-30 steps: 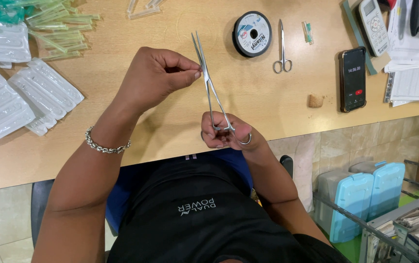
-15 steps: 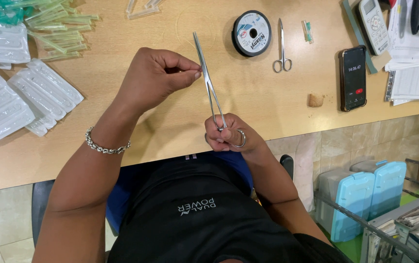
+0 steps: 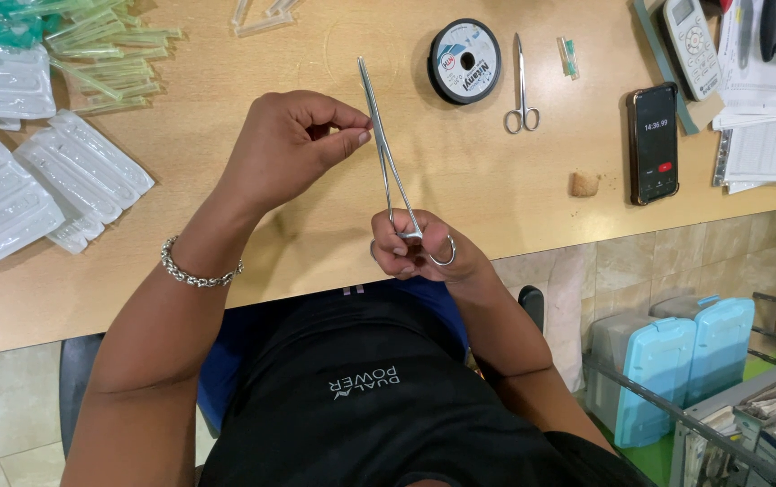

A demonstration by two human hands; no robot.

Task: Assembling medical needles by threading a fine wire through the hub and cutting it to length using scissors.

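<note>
The right hand (image 3: 419, 252) gripped the ring handles of a long metal clamp (image 3: 390, 162), fingers curled shut through and around the rings, one ring showing free at the side. The clamp slanted up and away over the wooden table (image 3: 316, 225), its thin tips pointing toward the far edge. The left hand (image 3: 293, 144) sat beside the upper part of the clamp — thumb and forefinger pinched tight together right against the shaft, the other fingers folded in. Whether anything lay between those fingertips could not be told. A silver bracelet (image 3: 197, 269) circled the left wrist.

Past the clamp's tips lay a spool of thread (image 3: 465, 61), and just beside it a small pair of scissors (image 3: 521, 86). A phone (image 3: 653, 142) rested further right, near some papers (image 3: 766, 135). At the left — well apart from the hands — clear plastic packets (image 3: 36, 180) lay heaped.
</note>
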